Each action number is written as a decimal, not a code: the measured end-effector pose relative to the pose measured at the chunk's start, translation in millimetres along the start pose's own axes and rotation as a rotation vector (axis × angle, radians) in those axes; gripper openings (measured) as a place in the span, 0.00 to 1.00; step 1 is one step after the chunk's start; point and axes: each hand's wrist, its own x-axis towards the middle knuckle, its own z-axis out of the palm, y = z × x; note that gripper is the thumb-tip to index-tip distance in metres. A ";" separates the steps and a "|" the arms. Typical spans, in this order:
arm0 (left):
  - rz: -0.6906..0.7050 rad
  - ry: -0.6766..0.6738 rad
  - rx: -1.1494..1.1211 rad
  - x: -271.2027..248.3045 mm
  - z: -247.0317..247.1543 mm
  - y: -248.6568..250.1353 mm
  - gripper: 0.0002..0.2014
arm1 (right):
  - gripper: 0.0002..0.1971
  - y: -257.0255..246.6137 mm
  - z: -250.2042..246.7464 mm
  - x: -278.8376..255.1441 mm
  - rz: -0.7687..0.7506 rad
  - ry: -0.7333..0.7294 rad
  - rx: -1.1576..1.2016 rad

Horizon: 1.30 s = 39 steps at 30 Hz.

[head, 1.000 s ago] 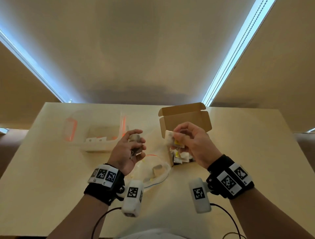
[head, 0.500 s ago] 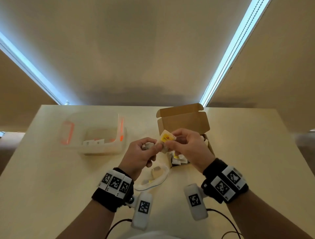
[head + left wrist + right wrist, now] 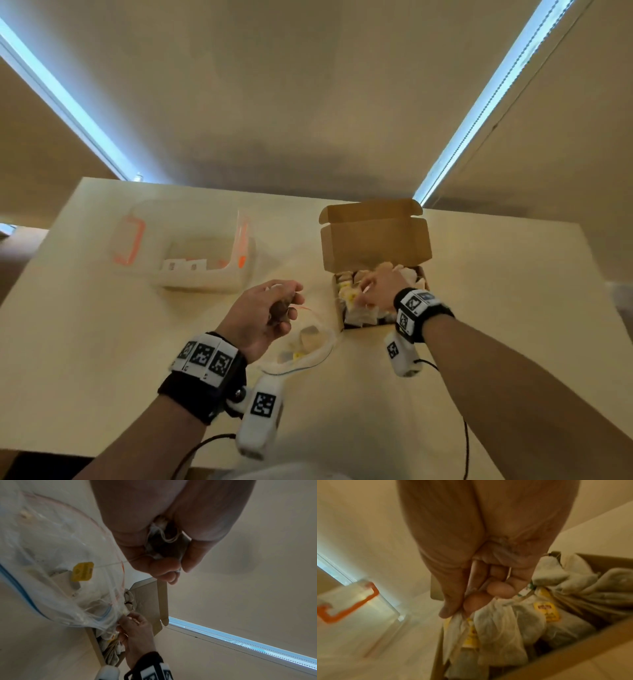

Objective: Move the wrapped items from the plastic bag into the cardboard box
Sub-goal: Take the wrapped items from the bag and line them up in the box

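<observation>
The open cardboard box (image 3: 337, 310) sits on the table right of centre, lid (image 3: 375, 246) standing up, with several white wrapped items (image 3: 501, 632) with yellow tags inside. My right hand (image 3: 363, 295) reaches into the box's left end and pinches the top of one white wrapped item (image 3: 456, 620) between thumb and fingers (image 3: 471, 601). My left hand (image 3: 287, 305) hovers above the clear plastic bag (image 3: 310, 356) and grips a dark wrapped item (image 3: 161, 543). Its string runs to a yellow tag (image 3: 82, 572) dangling over the bag (image 3: 51, 547). A few items remain in the bag.
A clear plastic container (image 3: 202, 255) with orange handles (image 3: 347, 601) stands at the back left of the pale table. Black cables trail from both wrist cameras toward the table's near edge. A wall with two bright strips rises behind the table.
My right hand left the meeting point beside the left hand and went right and down into the box with a white item. My left hand sank a little, still gripping its item.
</observation>
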 end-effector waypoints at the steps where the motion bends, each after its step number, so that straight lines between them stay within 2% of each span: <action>1: 0.000 0.002 0.008 0.1 -1.4 -0.5 0.08 | 0.07 -1.8 6.4 6.9 0.018 0.004 0.005; 6: 0.004 0.033 -0.001 0.4 -7.5 -0.5 0.08 | 0.11 -5.3 35.0 22.9 0.075 0.034 -0.159; 9: -0.012 0.032 -0.065 -0.1 -9.4 2.5 0.08 | 0.12 -3.2 31.0 16.7 0.092 0.008 -0.170; 11: -0.037 0.006 -0.157 -1.3 -8.5 6.5 0.08 | 0.08 -2.7 19.9 5.4 0.103 0.064 0.012; 12: -0.052 -0.018 -0.222 -2.0 -7.7 8.7 0.09 | 0.09 -3.7 14.4 -2.6 0.087 0.135 0.148; 14: -0.082 -0.079 -0.357 -3.3 -5.3 12.7 0.11 | 0.10 -12.2 4.3 -25.7 -0.037 0.298 0.362; 15: -0.091 -0.109 -0.407 -3.9 -3.8 14.2 0.11 | 0.09 -19.9 0.2 -38.9 -0.124 0.323 0.468; 16: -0.097 -0.134 -0.441 -4.5 -2.2 15.1 0.12 | 0.08 -29.0 -2.3 -51.7 -0.213 0.279 0.588; 17: -0.098 -0.157 -0.464 -5.4 0.0 15.9 0.13 | 0.11 -39.1 -3.3 -64.0 -0.288 0.170 0.708; 20: -0.057 -0.196 -0.512 -8.9 8.0 19.1 0.15 | 0.31 -66.4 0.6 -90.4 -0.384 -0.227 0.974; 21: -0.028 -0.202 -0.535 -10.0 10.3 20.5 0.15 | 0.35 -73.9 3.4 -95.2 -0.398 -0.301 1.016; 23: 0.032 -0.210 -0.576 -12.0 14.0 23.3 0.16 | 0.35 -86.2 10.0 -101.4 -0.417 -0.333 1.022; 25: 0.068 -0.202 -0.601 -13.7 15.5 25.8 0.16 | 0.31 -96.0 13.6 -107.3 -0.384 -0.228 0.947; 27: 0.097 -0.187 -0.620 -15.1 15.4 28.2 0.17 | 0.25 -100.4 13.9 -112.1 -0.342 -0.021 0.819; 29: 0.111 -0.186 -0.631 -16.2 14.0 29.9 0.19 | 0.19 -99.0 11.6 -115.4 -0.356 0.184 0.704; 31: 0.106 -0.198 -0.628 -18.4 12.3 30.7 0.21 | 0.11 -96.5 6.9 -118.5 -0.395 0.312 0.656; 34: 0.077 -0.234 -0.617 -22.2 11.1 29.8 0.25 | 0.02 -93.7 -1.8 -122.3 -0.412 0.443 0.607; 39: 0.028 -0.285 -0.654 -21.5 8.3 26.4 0.32 | 0.02 -94.3 -20.1 -129.5 -0.451 0.550 0.555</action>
